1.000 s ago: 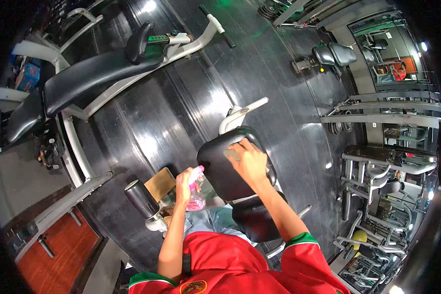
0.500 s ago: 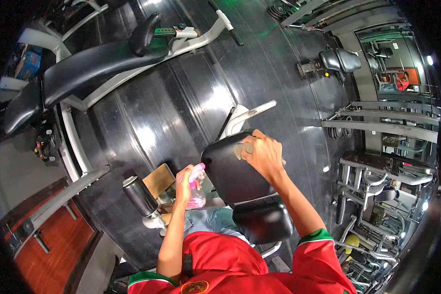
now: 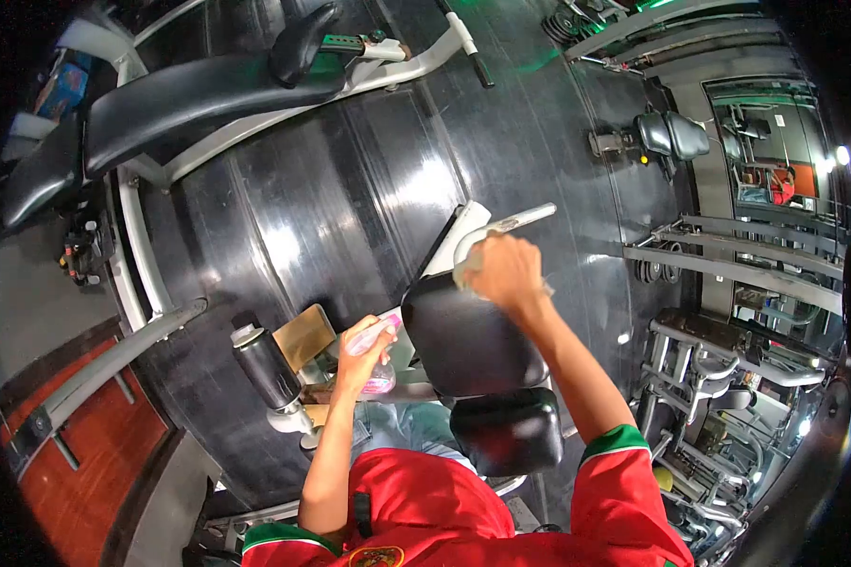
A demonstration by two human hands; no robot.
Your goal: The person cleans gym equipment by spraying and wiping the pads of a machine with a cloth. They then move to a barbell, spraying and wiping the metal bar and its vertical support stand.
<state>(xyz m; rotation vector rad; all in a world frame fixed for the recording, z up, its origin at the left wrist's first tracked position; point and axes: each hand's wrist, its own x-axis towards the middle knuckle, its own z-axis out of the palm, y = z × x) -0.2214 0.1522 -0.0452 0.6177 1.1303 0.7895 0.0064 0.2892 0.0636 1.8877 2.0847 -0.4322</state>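
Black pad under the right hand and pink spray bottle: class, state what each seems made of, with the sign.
Black pad under the right hand: probably vinyl over padding, smooth semi-gloss; light glints off its rounded surface. Pink spray bottle: likely clear plastic; see-through, pink-tinted body.

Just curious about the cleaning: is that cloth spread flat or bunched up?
Bunched: the cloth sits crumpled under the right hand by the pad.

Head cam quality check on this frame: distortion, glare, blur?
Head view: strong fisheye, dark vignetted corners, machine frames bowed; bright glare streaks on the glossy black floor; right hand and its cloth slightly motion-smeared at the pad edge; left hand with spray bottle sharper.
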